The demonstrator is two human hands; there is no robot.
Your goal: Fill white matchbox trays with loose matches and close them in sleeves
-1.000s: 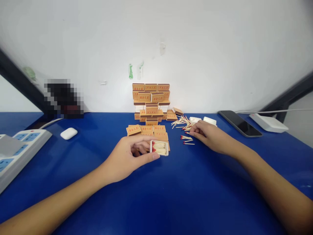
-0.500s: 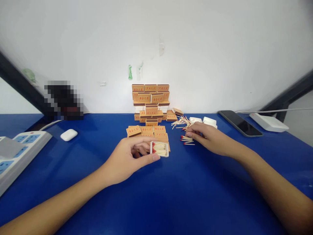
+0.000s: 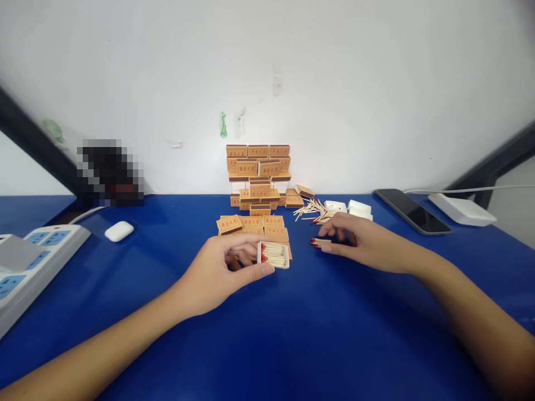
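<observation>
My left hand (image 3: 219,274) grips a small white matchbox tray (image 3: 287,255) between thumb and fingers. Inside it lie several red-tipped matches (image 3: 273,255), heads toward the left. To the right, the thumb of my right hand (image 3: 361,242) touches a small bunch of matches (image 3: 318,243) on the table, while its fingertips stand apart above them. A looser pile of matches (image 3: 311,209) is spread just behind that hand. Flat orange matchboxes (image 3: 273,234) lie behind the tray, partly hidden by my left hand.
At the wall stands a stack of orange matchboxes (image 3: 259,167). White trays (image 3: 359,208), a phone (image 3: 412,210) and a white device (image 3: 462,210) are at the back right. On the left are a white earbud case (image 3: 119,231) and a power strip (image 3: 62,250). The table (image 3: 267,345) is blue.
My right thumb and fingers have spread apart, and the matches under them sit closer together in a bunch. My left hand and the tray have stayed almost still.
</observation>
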